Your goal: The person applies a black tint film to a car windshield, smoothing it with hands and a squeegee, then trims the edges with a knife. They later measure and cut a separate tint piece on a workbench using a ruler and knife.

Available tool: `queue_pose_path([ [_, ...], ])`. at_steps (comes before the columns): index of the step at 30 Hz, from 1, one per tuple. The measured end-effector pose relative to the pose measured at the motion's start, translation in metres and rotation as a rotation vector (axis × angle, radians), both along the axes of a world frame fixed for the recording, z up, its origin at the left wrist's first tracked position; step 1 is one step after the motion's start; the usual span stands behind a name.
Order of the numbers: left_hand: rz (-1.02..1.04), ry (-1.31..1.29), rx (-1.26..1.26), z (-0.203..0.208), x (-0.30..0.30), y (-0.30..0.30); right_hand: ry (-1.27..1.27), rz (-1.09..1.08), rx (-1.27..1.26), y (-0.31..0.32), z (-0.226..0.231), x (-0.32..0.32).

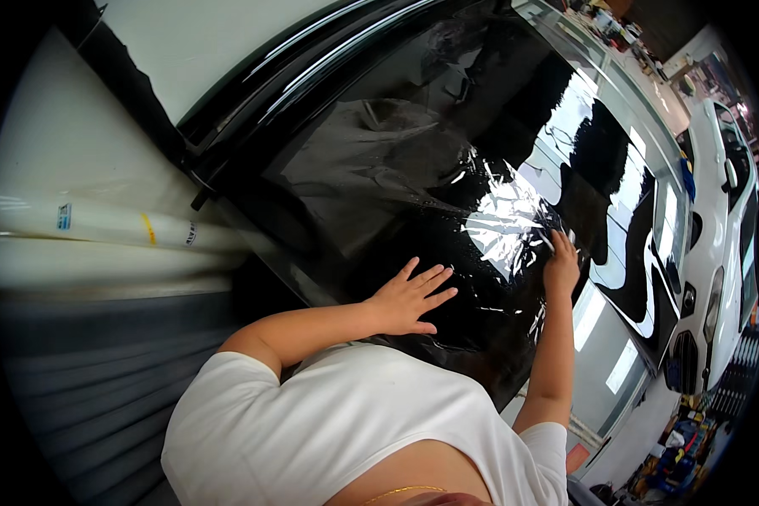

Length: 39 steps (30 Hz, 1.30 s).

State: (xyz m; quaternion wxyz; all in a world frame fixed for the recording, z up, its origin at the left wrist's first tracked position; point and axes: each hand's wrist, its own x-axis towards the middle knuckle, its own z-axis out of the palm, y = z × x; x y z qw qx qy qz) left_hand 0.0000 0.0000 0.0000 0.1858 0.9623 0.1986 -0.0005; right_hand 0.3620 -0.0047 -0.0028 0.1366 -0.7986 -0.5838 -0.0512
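Observation:
A glossy black car panel (497,110) stretches in front of me. Clear film (354,152) lies over much of it, with creases and folds. My left hand (413,297) rests on the near part of the panel, fingers spread and holding nothing. Farther right, my right hand (561,261) has its fingers bent together at the film, beside a crumpled patch (506,223) that shines with glare. The film looks gathered at those fingertips, though its edge there is hard to make out.
Large pale rolls (118,228) lie at the left, above dark ridged material (110,363). A white car (717,211) stands at the right. Tools and supplies (683,447) crowd the lower right, and more clutter (611,29) sits at the far upper right.

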Motion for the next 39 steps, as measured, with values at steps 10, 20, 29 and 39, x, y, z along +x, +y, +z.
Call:
queue_pose_path([
  [10, 0.072, -0.264, 0.024, 0.004, 0.043, 0.038, -0.028, -0.137, 0.023, -0.054, -0.007, -0.05],
  [20, 0.257, -0.092, 0.203, -0.022, 0.032, 0.18, -0.122, -0.071, 0.13, -0.063, -0.022, -0.034],
  [29, 0.744, 0.151, 0.326, -0.009, -0.059, 0.269, -0.093, -0.119, 0.123, -0.059, -0.016, -0.043],
  [39, 0.153, -0.079, 0.197, -0.026, 0.079, 0.233, -0.109, -0.112, 0.12, -0.06, -0.013, -0.042],
])
